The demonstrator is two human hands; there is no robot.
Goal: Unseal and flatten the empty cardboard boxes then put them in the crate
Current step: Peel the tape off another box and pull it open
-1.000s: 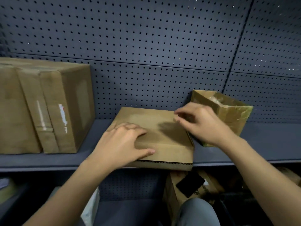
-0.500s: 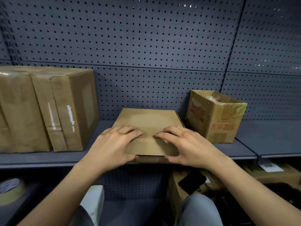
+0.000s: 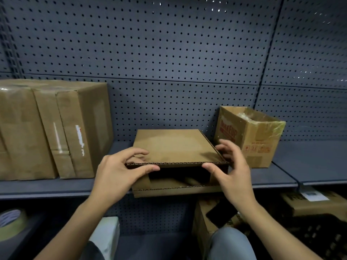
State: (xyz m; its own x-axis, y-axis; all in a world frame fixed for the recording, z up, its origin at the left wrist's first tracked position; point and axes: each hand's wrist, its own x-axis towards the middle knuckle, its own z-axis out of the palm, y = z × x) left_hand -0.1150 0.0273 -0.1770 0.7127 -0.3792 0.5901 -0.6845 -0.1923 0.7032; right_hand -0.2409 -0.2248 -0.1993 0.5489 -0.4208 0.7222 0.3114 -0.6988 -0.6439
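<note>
On the flat box point(image 3: 174, 147) we are pinching the raised lid edge, left hand point(image 3: 116, 173) and right hand point(image 3: 232, 169) fingers point(image 3: 148, 168) curled round it. Unsealing underway, we judge; flattening, crating pending; taped box point(image 3: 56, 128) left of it untouched.

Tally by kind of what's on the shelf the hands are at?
Flat box, lid edge gripped by left hand and right hand: 1
Open-top box with red print: 1
Large taped boxes: 2, the line between them unclear
Total: 4
</note>
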